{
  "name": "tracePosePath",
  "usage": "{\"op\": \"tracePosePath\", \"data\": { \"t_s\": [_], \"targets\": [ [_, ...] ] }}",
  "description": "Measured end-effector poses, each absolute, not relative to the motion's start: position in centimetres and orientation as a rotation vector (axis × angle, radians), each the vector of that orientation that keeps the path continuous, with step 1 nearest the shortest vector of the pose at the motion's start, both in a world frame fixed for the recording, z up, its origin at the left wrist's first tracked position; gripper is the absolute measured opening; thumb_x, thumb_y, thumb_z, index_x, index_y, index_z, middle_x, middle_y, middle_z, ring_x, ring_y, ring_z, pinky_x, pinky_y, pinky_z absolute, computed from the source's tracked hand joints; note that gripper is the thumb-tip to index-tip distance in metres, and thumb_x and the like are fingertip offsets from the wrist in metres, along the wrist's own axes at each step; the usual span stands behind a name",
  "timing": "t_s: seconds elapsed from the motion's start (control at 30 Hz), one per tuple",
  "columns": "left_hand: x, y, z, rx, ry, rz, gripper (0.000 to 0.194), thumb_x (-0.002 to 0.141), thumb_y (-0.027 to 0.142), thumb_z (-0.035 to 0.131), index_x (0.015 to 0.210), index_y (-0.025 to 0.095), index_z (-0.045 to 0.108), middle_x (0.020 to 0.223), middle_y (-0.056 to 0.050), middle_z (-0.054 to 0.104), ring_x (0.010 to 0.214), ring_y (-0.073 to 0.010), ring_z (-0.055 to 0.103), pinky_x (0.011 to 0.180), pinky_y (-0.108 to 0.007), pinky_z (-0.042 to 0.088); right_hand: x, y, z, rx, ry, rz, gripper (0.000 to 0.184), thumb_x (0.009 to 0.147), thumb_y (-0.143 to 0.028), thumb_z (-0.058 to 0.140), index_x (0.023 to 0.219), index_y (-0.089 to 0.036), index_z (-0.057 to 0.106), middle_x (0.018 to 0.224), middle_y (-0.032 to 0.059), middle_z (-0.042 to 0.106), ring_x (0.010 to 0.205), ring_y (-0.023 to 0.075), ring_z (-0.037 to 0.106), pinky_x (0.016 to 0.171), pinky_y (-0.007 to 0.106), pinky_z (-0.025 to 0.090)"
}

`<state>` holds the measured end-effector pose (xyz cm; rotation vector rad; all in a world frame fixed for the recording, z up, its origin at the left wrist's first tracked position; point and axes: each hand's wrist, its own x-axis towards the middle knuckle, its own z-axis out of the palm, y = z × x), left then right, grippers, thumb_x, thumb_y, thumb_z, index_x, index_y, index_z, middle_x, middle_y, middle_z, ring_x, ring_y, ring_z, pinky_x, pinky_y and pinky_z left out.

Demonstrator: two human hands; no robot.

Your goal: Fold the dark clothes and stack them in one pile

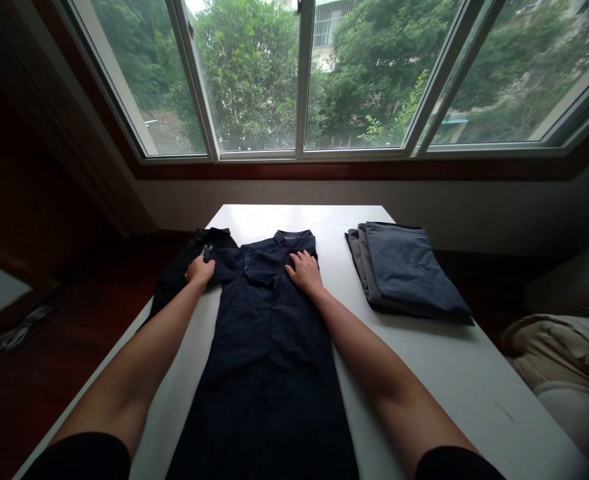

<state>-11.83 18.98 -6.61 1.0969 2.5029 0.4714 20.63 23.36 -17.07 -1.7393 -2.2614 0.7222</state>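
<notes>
Far-left cloth: rumpled black garment, overhanging the left edge of the white smooth-topped table.
Left hand: fingers curled, pinching the side extension of the long navy cloth garment; apparently a sleeve, though shadow blurs its outline.
Navy garment: spread lengthwise mid-table, collar-like band at the far end. Judged light, limp, not fragile; likely to crease or slide on the smooth top. Best hold: both far corners, cloth kept taut.
Right hand: unclenched, palm down, fingers spread over the garment's far right corner.
Folded stack: slate-blue cloth over brown-grey layers, right of the garment, apart from it; probably heavier, best supported from beneath.
</notes>
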Motion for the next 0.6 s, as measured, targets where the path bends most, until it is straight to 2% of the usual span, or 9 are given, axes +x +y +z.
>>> {"op": "tracePosePath", "data": {
  "t_s": [0.17, 0.27, 0.33, 0.43, 0.53, 0.6],
  "targets": [
    [-7.4, 22.6, -4.4, 1.113, 2.307, 0.742, 0.022, 0.088, 0.031, 0.059, 0.102, 0.016, 0.067, 0.087, -0.007, 0.07, 0.09, -0.0247, 0.066, 0.077, -0.03, 0.051, 20.8, 24.3, -16.9, -1.729, -1.995, 0.785, 0.045, 0.1, -0.036, 0.052, 0.139, -0.017, 0.062, 0.144, 0.0112, 0.059, 0.14, 0.0249, 0.047, 0.12, 0.037, 0.03],
    [-1.9, 23.5, -3.6, 1.232, 2.093, 0.807, 0.029, 0.091, 0.032, 0.061, 0.113, 0.014, 0.067, 0.098, -0.007, 0.072, 0.086, -0.0195, 0.065, 0.076, -0.026, 0.051, 21.6, 25.3, -16.4, -1.751, -1.796, 0.918, 0.039, 0.098, -0.035, 0.051, 0.129, -0.017, 0.067, 0.13, 0.0098, 0.068, 0.122, 0.0231, 0.061, 0.109, 0.033, 0.043],
    [2.0, 22.6, -3.2, 1.361, 1.73, 0.761, 0.04, 0.091, 0.031, 0.064, 0.128, 0.016, 0.064, 0.114, -0.009, 0.071, 0.081, -0.0165, 0.066, 0.075, -0.026, 0.052, 22.4, 25.9, -16.0, -1.78, -1.652, 1.013, 0.036, 0.1, -0.037, 0.047, 0.122, -0.019, 0.069, 0.121, 0.0086, 0.072, 0.111, 0.0226, 0.066, 0.1, 0.032, 0.048],
    [5.6, 19.5, -2.4, 1.517, 1.272, 0.659, 0.058, 0.092, 0.03, 0.065, 0.147, 0.022, 0.051, 0.135, -0.012, 0.063, 0.092, -0.0185, 0.068, 0.084, -0.03, 0.055, 23.9, 26.7, -15.4, -1.785, -1.423, 1.148, 0.046, 0.105, -0.044, 0.032, 0.116, -0.018, 0.069, 0.11, 0.0093, 0.075, 0.099, 0.0208, 0.07, 0.089, 0.03, 0.051],
    [5.3, 15.3, -1.8, 1.73, 1.343, 0.549, 0.05, 0.093, 0.029, 0.065, 0.142, 0.024, 0.058, 0.133, -0.011, 0.063, 0.114, -0.0256, 0.064, 0.101, -0.038, 0.051, 24.8, 27.0, -15.2, -1.805, -1.35, 1.257, 0.061, 0.107, -0.052, 0.019, 0.115, -0.017, 0.068, 0.1, 0.0102, 0.076, 0.085, 0.02, 0.072, 0.08, 0.029, 0.052],
    [3.5, 12.2, -1.5, 1.839, 1.491, 0.449, 0.045, 0.092, 0.028, 0.064, 0.138, 0.024, 0.061, 0.134, -0.011, 0.062, 0.123, -0.029, 0.059, 0.109, -0.042, 0.046, 24.7, 26.9, -15.2, -1.849, -1.507, 1.21, 0.055, 0.105, -0.058, 0.031, 0.117, -0.019, 0.068, 0.1, 0.0093, 0.076, 0.087, 0.022, 0.071, 0.081, 0.03, 0.051]
  ]
}}
